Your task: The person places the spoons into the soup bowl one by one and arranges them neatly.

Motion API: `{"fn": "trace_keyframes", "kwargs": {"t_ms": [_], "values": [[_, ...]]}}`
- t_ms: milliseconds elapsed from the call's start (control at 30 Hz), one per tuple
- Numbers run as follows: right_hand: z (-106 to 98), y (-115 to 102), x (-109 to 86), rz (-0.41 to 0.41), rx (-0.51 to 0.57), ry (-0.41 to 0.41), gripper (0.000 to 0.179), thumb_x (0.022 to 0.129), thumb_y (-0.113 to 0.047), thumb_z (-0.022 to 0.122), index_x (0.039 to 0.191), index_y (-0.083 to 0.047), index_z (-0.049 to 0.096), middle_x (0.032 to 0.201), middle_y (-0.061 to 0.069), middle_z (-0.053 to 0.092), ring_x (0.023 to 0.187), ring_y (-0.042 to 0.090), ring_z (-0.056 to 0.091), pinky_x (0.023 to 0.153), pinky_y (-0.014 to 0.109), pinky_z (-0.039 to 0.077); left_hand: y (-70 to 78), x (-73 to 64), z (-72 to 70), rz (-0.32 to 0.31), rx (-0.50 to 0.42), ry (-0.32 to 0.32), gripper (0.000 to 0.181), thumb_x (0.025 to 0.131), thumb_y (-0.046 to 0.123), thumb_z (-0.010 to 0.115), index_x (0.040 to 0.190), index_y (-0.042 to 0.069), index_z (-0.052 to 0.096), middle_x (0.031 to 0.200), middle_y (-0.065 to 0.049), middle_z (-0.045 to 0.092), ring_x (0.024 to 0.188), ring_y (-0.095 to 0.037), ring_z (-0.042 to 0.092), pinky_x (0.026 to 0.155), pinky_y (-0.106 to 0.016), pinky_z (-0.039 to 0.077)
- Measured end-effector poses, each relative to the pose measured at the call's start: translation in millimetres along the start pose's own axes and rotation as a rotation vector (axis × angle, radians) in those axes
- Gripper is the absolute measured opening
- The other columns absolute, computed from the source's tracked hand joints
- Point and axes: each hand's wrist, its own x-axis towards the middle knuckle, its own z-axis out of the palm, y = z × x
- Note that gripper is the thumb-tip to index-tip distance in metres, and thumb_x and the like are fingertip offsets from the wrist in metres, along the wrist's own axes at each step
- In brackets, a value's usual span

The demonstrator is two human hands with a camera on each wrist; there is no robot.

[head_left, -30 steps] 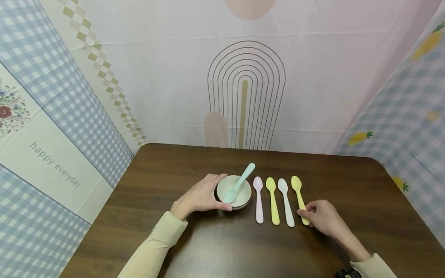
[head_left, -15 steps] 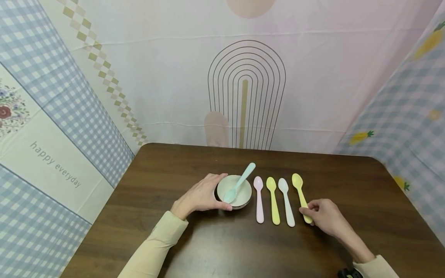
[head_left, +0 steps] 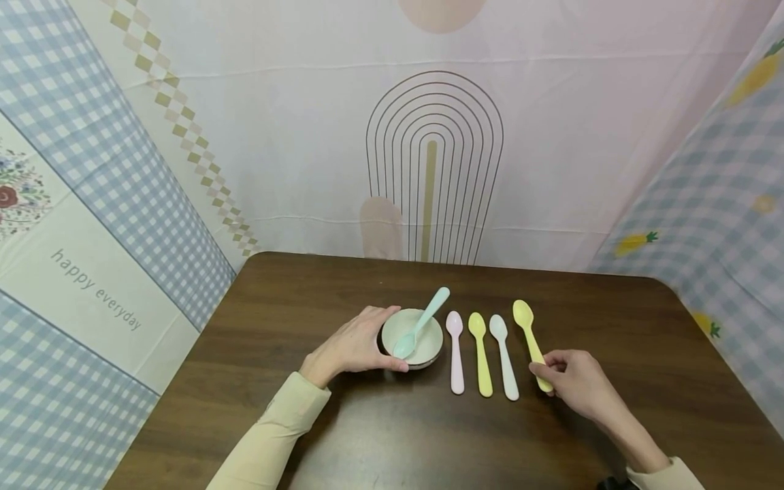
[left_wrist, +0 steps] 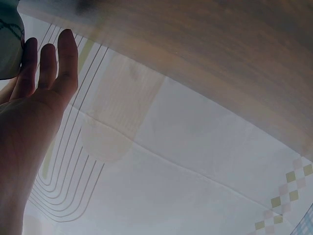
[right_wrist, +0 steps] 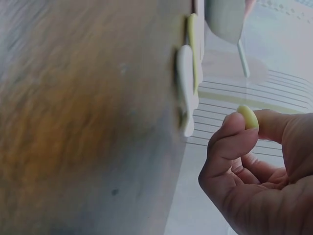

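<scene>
My left hand (head_left: pixel 358 342) holds a small bowl (head_left: pixel 432 344), thumb at its near side and fingers round its far side; in the left wrist view, the bowl's outer wall (left_wrist: pixel 10 44) shows beside the fingertips. A mint-green spoon (head_left: pixel 429 311) leans in the bowl, handle over the far right rim. With my right hand (head_left: pixel 578 384) I pinch a yellow spoon (head_left: pixel 531 337) by its handle end between thumb and fingers, its scoop pointing away from me. In the right wrist view, only the yellow spoon's handle end (right_wrist: pixel 248 117) sticks out of the grip.
Between bowl and right hand, a pink spoon (head_left: pixel 456 354), another yellow spoon (head_left: pixel 481 357) and a white spoon (head_left: pixel 505 357) lie side by side on the brown wooden table (head_left: pixel 392 435). A patterned cloth (head_left: pixel 306 136) hangs behind the table.
My right hand has shifted slightly to the right, and the yellow spoon in it has moved a little away from me and from the white spoon. The left hand and bowl stay put.
</scene>
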Motion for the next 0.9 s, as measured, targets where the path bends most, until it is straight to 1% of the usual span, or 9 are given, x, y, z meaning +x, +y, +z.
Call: {"fn": "trace_keyframes", "kwargs": {"t_ms": [267, 533, 733, 900], "values": [[-1, -11, -5.5, -0.02, 0.035, 0.005, 0.022, 0.104, -0.024, 0.075, 0.094, -0.003, 0.074, 0.07, -0.002, 0.063, 0.061, 0.005, 0.052, 0.056, 0.025, 0.039, 1.1, -1.1, -1.1, -0.002, -0.004, 0.002, 0.115, 0.074, 0.065, 0.092, 0.164, 0.009, 0.048, 0.157, -0.01, 0.062, 0.147, -0.028, 0.055, 0.12, -0.049, 0.05], [-4, -20, -7.4, -0.014, 0.069, -0.02, 0.022, 0.104, -0.022, 0.074, 0.1, -0.001, 0.074, 0.071, -0.002, 0.063, 0.064, 0.007, 0.054, 0.056, 0.025, 0.041, 0.7, -0.2, -1.2, 0.001, 0.004, 0.002, 0.115, 0.074, 0.065, 0.092, 0.164, 0.009, 0.047, 0.157, -0.011, 0.062, 0.147, -0.028, 0.055, 0.12, -0.048, 0.05], [-2, -26, -8.8, -0.003, 0.124, -0.025, 0.022, 0.104, -0.019, 0.074, 0.102, 0.002, 0.074, 0.071, -0.002, 0.063, 0.063, 0.006, 0.056, 0.055, 0.023, 0.043, 0.9, -0.1, -1.0, 0.003, 0.005, 0.002, 0.115, 0.074, 0.064, 0.092, 0.164, 0.008, 0.047, 0.156, -0.011, 0.063, 0.146, -0.027, 0.056, 0.119, -0.048, 0.05], [-2, -31, -10.2, -0.01, 0.168, -0.033, 0.022, 0.104, -0.018, 0.074, 0.103, 0.004, 0.073, 0.071, -0.002, 0.062, 0.063, 0.006, 0.056, 0.056, 0.024, 0.045, 1.0, 0.1, -0.2, 0.005, 0.006, 0.001, 0.114, 0.074, 0.065, 0.093, 0.164, 0.01, 0.047, 0.156, -0.01, 0.062, 0.147, -0.027, 0.055, 0.12, -0.049, 0.05]]}}
